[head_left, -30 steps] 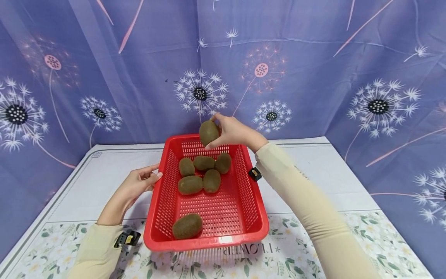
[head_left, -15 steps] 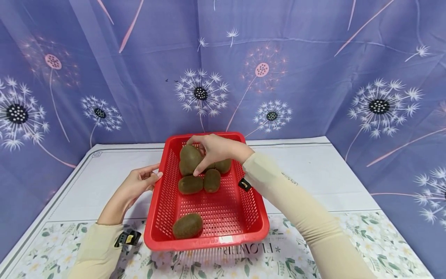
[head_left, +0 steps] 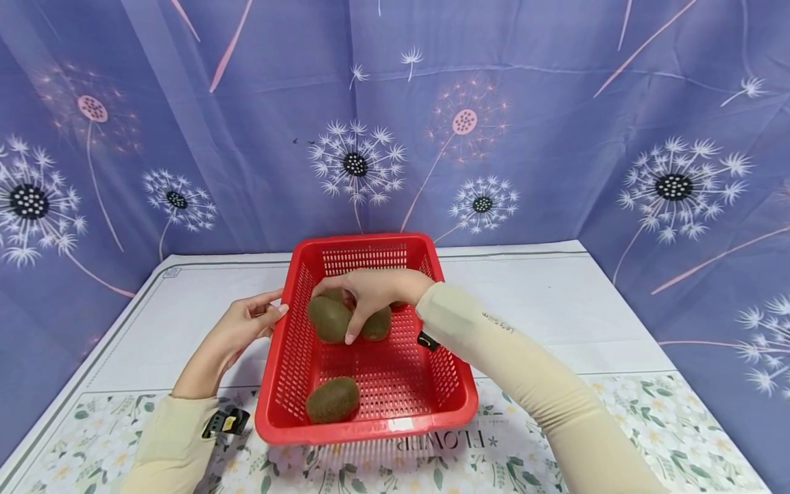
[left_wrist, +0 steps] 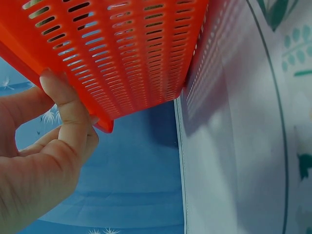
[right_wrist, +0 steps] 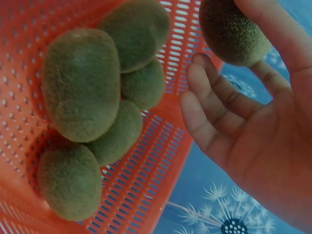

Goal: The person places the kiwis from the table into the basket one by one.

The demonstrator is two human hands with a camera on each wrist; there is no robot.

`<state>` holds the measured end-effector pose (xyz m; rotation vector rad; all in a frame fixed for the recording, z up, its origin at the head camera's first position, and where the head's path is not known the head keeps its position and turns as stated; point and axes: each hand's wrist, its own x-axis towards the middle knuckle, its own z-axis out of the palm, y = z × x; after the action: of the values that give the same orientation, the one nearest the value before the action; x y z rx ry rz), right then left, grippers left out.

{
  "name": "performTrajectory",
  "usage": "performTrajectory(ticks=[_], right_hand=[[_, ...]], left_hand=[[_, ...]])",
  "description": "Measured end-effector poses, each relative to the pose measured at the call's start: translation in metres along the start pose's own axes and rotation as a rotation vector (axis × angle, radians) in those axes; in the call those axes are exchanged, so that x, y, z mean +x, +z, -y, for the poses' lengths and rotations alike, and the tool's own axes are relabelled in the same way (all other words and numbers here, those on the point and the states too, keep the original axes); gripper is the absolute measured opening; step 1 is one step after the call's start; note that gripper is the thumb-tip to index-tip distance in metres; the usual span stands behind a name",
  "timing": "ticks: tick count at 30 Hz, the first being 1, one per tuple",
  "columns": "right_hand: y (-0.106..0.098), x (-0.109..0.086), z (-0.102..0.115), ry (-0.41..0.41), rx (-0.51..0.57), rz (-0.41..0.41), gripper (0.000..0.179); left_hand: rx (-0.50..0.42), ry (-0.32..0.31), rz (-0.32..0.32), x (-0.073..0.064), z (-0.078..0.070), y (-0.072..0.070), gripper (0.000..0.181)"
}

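My left hand (head_left: 241,329) pinches the left rim of a red perforated plastic basket (head_left: 364,431); in the left wrist view the thumb and fingers lie at the rim, outside the basket wall (left_wrist: 131,53). Inside the basket, my right hand (head_left: 378,291) holds a brown kiwi (head_left: 328,320) between thumb and fingers, over the left part of the fruit group. Beside it sits another kiwi (head_left: 377,325); the rest of that group is mostly hidden under the hand. A lone kiwi (head_left: 332,400) lies near the front left corner. In the right wrist view the held kiwi (right_wrist: 231,36) is partly cut off.
The basket stands on a table with a white cover (head_left: 524,295) and a floral front part (head_left: 666,418). A purple dandelion-print curtain (head_left: 395,103) hangs close behind the basket and at both sides. Black devices (head_left: 225,420) are strapped to the wrists.
My right hand has brought the kiwi from above the basket's back rim down and toward the front left, into the basket over the other fruit. The left hand and basket have stayed still.
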<state>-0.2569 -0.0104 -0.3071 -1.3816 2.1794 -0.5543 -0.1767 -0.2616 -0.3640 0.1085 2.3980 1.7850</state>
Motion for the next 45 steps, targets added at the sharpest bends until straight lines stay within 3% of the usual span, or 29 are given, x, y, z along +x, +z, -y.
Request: performTrajectory(ticks=[7, 18, 25, 31, 45], right_hand=[[0.012, 0.007, -0.001, 0.035, -0.073, 0.107, 0.086], [0.031, 0.012, -0.007, 0.056, 0.009, 0.222, 0.079], [0.040, 0.015, -0.006, 0.122, 0.094, 0.282, 0.079], [0.044, 0.014, -0.004, 0.189, 0.073, 0.291, 0.080], [0.047, 0.012, 0.001, 0.208, -0.013, 0.294, 0.080]], left_hand=[[-0.002, 0.017, 0.002, 0.000, 0.001, -0.001, 0.055], [-0.006, 0.011, 0.000, -0.001, -0.001, 0.001, 0.054], [0.004, 0.007, 0.002, -0.002, -0.001, 0.002, 0.054], [0.006, 0.007, 0.003, -0.002, -0.001, 0.001, 0.055], [0.009, 0.003, 0.003, -0.001, -0.002, 0.001, 0.055]])
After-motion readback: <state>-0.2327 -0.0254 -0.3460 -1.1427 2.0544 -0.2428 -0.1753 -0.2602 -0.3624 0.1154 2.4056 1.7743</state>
